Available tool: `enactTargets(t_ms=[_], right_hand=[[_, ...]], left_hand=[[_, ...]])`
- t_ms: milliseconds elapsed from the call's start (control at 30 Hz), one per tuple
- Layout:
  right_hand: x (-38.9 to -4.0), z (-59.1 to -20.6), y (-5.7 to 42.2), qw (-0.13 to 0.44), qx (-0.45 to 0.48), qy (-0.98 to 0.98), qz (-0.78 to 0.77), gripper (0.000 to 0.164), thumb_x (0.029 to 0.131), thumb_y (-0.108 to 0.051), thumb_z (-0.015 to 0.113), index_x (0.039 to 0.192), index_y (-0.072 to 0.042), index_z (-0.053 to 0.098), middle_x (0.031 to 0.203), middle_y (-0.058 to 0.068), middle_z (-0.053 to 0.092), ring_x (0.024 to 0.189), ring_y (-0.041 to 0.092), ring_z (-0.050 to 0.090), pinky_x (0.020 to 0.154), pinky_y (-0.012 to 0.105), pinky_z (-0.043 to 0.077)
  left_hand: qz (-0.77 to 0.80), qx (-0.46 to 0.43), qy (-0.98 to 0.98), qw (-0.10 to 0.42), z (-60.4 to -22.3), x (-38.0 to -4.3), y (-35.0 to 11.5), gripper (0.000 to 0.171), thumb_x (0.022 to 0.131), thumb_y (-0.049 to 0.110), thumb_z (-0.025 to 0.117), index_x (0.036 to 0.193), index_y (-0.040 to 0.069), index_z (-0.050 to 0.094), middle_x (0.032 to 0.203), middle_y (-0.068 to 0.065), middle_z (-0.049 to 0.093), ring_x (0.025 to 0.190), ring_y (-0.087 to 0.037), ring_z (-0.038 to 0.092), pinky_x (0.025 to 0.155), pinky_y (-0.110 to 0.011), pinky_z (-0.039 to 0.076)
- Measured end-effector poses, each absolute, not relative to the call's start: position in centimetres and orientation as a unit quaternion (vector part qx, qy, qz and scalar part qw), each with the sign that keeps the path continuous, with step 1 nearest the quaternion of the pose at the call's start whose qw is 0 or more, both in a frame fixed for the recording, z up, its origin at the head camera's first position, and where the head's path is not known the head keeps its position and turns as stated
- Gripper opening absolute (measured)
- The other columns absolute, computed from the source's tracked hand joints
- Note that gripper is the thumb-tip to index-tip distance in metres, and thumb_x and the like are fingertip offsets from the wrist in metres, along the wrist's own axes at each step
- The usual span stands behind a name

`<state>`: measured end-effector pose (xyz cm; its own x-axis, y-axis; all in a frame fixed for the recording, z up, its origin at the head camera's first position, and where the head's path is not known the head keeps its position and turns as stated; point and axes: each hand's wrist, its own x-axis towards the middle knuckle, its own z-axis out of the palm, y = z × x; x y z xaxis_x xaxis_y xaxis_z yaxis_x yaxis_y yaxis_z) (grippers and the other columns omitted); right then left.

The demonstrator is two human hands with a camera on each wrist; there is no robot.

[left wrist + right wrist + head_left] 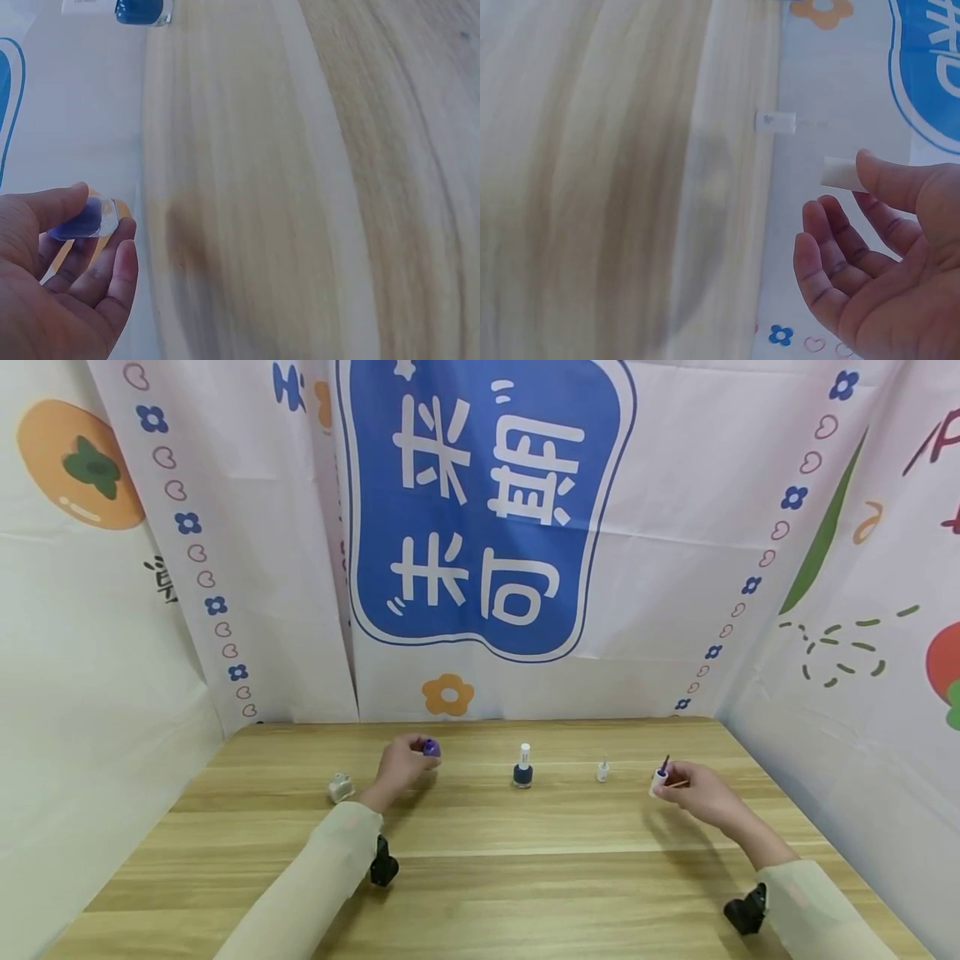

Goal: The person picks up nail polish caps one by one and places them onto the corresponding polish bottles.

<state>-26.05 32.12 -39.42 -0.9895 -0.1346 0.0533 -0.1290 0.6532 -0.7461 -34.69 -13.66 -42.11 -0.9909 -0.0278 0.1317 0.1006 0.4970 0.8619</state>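
My left hand (401,768) pinches a small purple nail polish bottle (431,748) at the left, raised over the table. In the left wrist view the bottle (88,219) shows its purple polish and clear glass base between thumb and fingers. Over on the right, my right hand (701,789) pinches a white nail polish cap (659,779) whose purple-coated brush points up. The right wrist view shows that white cap (841,174) between thumb and index finger, the other fingers loosely bent.
A dark blue nail polish bottle (522,774) with a white cap stands mid-table. Right of it, another white cap (602,772) stands with its brush up. An uncapped whitish bottle (341,787) sits beside my left wrist. Printed cloth (660,568) hangs behind the wooden table (487,893).
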Motion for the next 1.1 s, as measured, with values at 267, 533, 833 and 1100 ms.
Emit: enactTargets(t_ms=[267, 533, 833, 1100], right_hand=[[-25.9, -38.5, 30.3, 0.010, -0.106, 0.897, -0.428, 0.022, 0.094, -0.017, 0.066, 0.104, 0.002, 0.060, 0.104, 0.014, 0.064, 0.094, 0.029, 0.063, 0.077, 0.044, 0.054], [-25.6, -37.3, 28.7, 0.023, -0.127, 0.878, -0.460, 0.025, 0.096, -0.016, 0.063, 0.110, 0.004, 0.056, 0.106, 0.016, 0.067, 0.099, 0.035, 0.063, 0.080, 0.043, 0.055], [-25.5, -36.9, 27.2, 0.041, -0.153, 0.857, -0.490, 0.021, 0.095, -0.012, 0.064, 0.104, 0.004, 0.055, 0.101, 0.018, 0.065, 0.094, 0.027, 0.064, 0.080, 0.043, 0.056], [-25.5, -36.6, 26.0, 0.041, -0.170, 0.857, -0.484, 0.023, 0.096, -0.012, 0.063, 0.108, 0.005, 0.055, 0.099, 0.015, 0.063, 0.092, 0.023, 0.064, 0.078, 0.038, 0.056]], left_hand=[[-0.512, -0.035, -0.856, 0.062, -41.8, -34.4, -13.5, 0.032, 0.079, 0.000, 0.077, 0.108, -0.002, 0.067, 0.106, -0.015, 0.065, 0.097, -0.030, 0.061, 0.079, -0.036, 0.055], [-0.518, -0.054, -0.852, 0.047, -41.7, -33.3, -13.2, 0.031, 0.081, 0.001, 0.075, 0.111, 0.001, 0.066, 0.110, -0.012, 0.063, 0.102, -0.028, 0.058, 0.082, -0.036, 0.054], [-0.549, -0.068, -0.833, 0.022, -41.3, -31.8, -13.0, 0.034, 0.083, 0.002, 0.074, 0.117, 0.001, 0.065, 0.107, -0.011, 0.063, 0.087, -0.024, 0.062, 0.076, -0.043, 0.056], [-0.557, -0.063, -0.828, -0.004, -40.9, -30.4, -12.4, 0.037, 0.083, 0.004, 0.075, 0.119, 0.005, 0.066, 0.109, -0.009, 0.064, 0.087, -0.022, 0.062, 0.077, -0.043, 0.056]])
